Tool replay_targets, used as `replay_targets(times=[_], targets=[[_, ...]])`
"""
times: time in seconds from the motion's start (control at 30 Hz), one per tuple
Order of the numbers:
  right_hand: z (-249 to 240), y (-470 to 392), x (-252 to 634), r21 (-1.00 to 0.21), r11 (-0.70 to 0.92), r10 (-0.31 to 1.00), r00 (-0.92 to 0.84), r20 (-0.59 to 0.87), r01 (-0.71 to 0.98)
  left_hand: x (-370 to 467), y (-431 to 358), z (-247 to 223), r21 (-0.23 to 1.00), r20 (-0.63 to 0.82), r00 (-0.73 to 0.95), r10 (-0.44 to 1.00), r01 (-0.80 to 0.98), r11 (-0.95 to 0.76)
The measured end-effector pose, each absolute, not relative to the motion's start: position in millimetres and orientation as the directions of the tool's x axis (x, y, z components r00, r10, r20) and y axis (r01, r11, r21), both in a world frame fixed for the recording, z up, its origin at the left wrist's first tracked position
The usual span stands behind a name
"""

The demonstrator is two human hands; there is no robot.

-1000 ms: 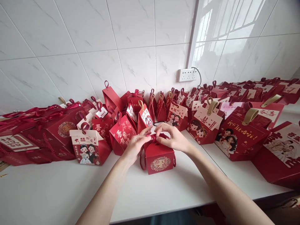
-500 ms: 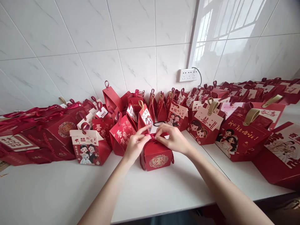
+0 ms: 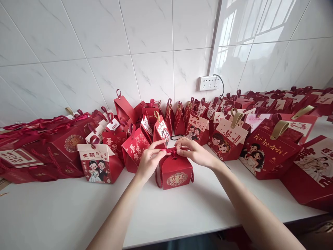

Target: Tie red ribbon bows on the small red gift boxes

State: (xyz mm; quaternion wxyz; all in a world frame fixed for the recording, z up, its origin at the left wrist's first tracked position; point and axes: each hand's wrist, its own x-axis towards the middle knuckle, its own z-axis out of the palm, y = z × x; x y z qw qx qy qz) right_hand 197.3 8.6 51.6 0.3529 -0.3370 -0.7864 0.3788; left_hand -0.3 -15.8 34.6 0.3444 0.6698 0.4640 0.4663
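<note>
A red gift box point(image 3: 176, 172) with a round gold emblem on its front stands upright on the white table point(image 3: 104, 211). A dark red ribbon point(image 3: 170, 151) runs across its top, knotted or bowed there; the exact shape is partly hidden by fingers. My left hand point(image 3: 150, 159) pinches the ribbon at its left side between thumb and forefinger. At the right side, my right hand point(image 3: 194, 151) grips the ribbon the same way, just above the lid. Braided red cords hang down the box's sides.
Left of the box are a box with a cartoon couple point(image 3: 97, 166) and stacked red boxes point(image 3: 65, 149). More printed gift boxes point(image 3: 229, 139) crowd the back and right. A power strip point(image 3: 208, 83) is on the tiled wall. A black cord point(image 3: 177, 137) lies behind the hands.
My hands have drawn slightly apart, stretching the ribbon sideways over the lid. More of the box's top shows now, and the box has turned or shifted a little to the right.
</note>
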Motion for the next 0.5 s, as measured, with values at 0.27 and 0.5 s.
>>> replay_targets(times=[0.27,0.5], targets=[[53.4,9.2,198.9,-0.819,0.486,0.802,-0.528,0.28,0.304,0.9,-15.9,34.2,0.889,0.31,0.138,0.941,0.307,-0.338],[47.5,10.5,193.0,-0.809,0.53,0.781,-0.519,0.348,0.254,6.2,-18.9,37.0,0.847,0.328,0.122,0.937,0.4,-0.349]])
